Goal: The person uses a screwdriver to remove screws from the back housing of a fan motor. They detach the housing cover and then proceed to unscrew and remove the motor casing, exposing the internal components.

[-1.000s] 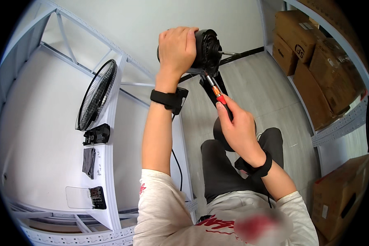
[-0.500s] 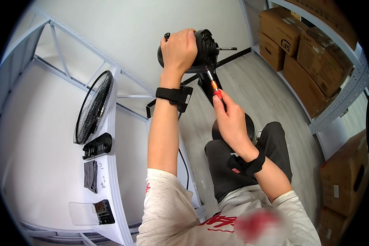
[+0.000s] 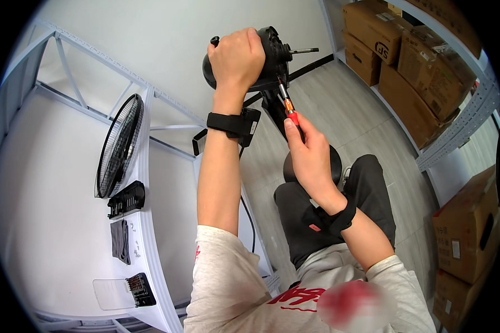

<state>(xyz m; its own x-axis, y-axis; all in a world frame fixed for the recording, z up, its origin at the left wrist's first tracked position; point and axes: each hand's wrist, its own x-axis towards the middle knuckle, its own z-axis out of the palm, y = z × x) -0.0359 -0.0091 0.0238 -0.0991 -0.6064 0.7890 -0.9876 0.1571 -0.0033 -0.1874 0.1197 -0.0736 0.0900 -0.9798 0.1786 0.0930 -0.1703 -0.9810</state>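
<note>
Both grip: left hand point(image 3: 237, 55) clasps the black motor housing point(image 3: 269, 58); right hand point(image 3: 308, 152) holds an orange-handled screwdriver point(image 3: 288, 108).

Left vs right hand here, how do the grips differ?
The left hand is raised high and wraps over the black fan motor; the right hand sits lower and pinches a red-handled screwdriver. The left hand grips with the whole palm, while the right hand's fingers close round a thin handle, tip pointed up at the motor. Both wear black wrist straps.
</note>
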